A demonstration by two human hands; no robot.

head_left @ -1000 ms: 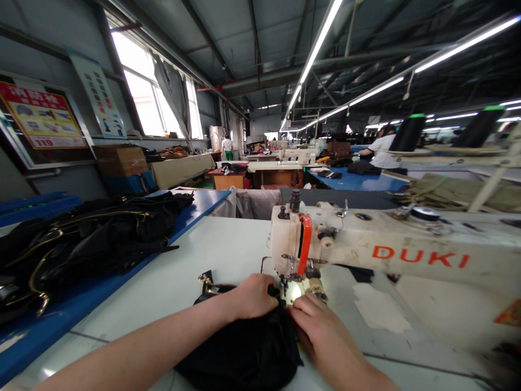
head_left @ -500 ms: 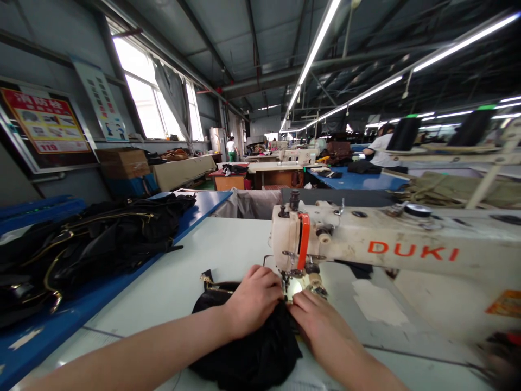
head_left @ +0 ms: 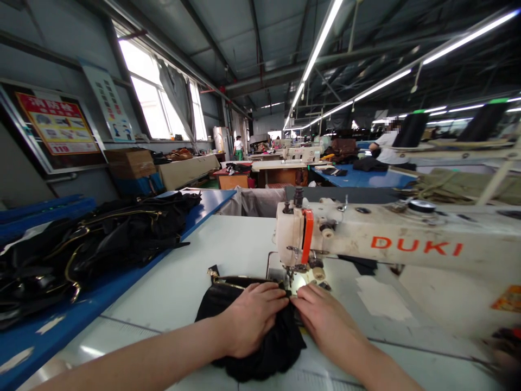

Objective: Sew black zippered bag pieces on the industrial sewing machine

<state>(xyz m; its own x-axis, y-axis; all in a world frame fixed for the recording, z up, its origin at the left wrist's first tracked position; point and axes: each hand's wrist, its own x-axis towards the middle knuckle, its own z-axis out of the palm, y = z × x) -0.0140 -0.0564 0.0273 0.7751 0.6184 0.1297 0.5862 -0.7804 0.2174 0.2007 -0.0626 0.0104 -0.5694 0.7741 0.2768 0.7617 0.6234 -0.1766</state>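
A black fabric pouch with a gold zipper along its upper edge lies bunched on the pale sewing table, its right edge by the needle. My left hand lies over its top, fingers together and closed on the cloth just left of the presser foot. At the edge nearest the needle, my right hand pinches the fabric, its thumb hidden. Both hands' fingertips almost meet. Directly beyond them stands the head of a white sewing machine with an orange guard, its small lamp lighting the needle area.
To the left, a heap of black pieces with gold zippers covers part of a blue table. Black thread cones stand at the right. Farther back are other sewing machines and a person in white.
My left hand has lowered and flattened on the pouch, moving slightly back from the needle. My right hand keeps nearly the same place at the edge. The view has shifted a little.
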